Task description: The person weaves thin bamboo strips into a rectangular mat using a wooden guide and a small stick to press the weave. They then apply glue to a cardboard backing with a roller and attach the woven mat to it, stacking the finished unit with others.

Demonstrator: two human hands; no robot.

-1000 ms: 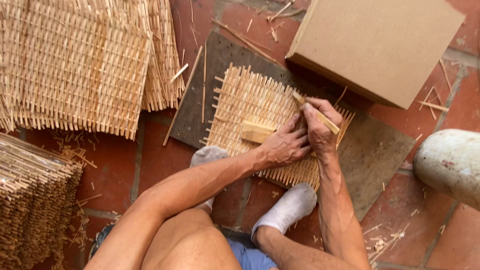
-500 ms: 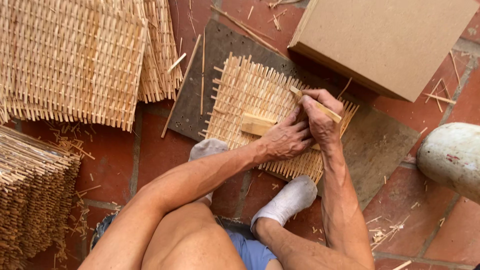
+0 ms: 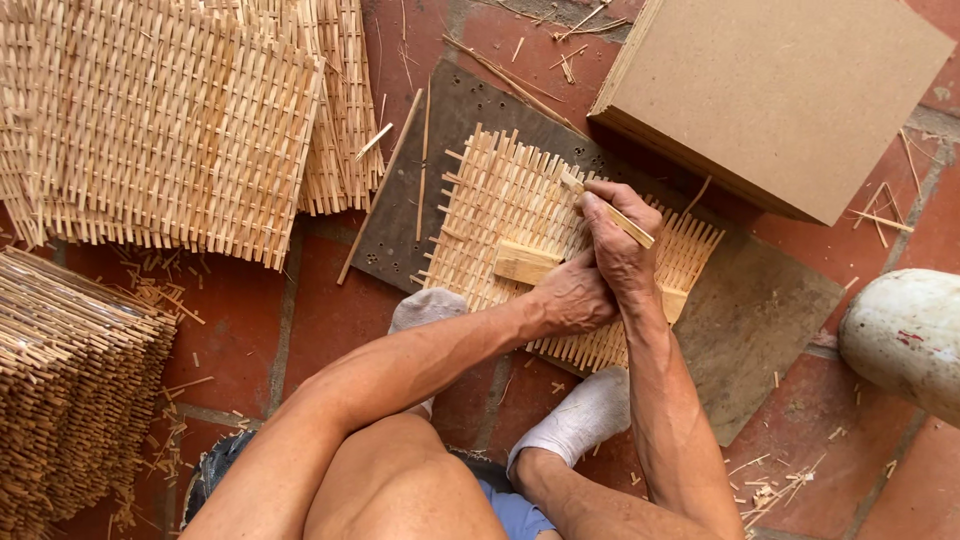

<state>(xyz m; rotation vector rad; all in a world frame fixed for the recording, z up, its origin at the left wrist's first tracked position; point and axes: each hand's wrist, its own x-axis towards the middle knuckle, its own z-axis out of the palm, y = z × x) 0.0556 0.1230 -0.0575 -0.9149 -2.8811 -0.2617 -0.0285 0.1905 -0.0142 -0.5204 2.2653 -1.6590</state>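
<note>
From up here I look straight down on both hands, which meet over a half-woven bamboo mat (image 3: 505, 205) lying on a dark board (image 3: 760, 310). My right hand (image 3: 618, 250) is curled closed around a thin bamboo strip (image 3: 612, 212), thumb and fingers pinching it so the strip slants out past the knuckles toward the far right. My left hand (image 3: 570, 298) sits just beside it, touching it at the thumb side, fingers bent down and pressing on a flat wooden block (image 3: 525, 264) that lies across the mat; I cannot tell whether those fingers truly grip the block or only rest on it. The mat spreads out from under both hands, mostly to the left and beyond them, its loose slat ends sticking out around the edge. Nearer me than the hands, two feet in pale socks (image 3: 428, 308) rest at the near edge of the board, one under each forearm. Beyond the right hand sits a stack of brown cardboard sheets (image 3: 790, 90). Far to the left of the left hand lie finished woven mats (image 3: 160, 130), and nearer me on that side a tall pile of stacked mats (image 3: 70, 390). Well to the right of the right hand is a rounded white object (image 3: 905, 335).
</note>
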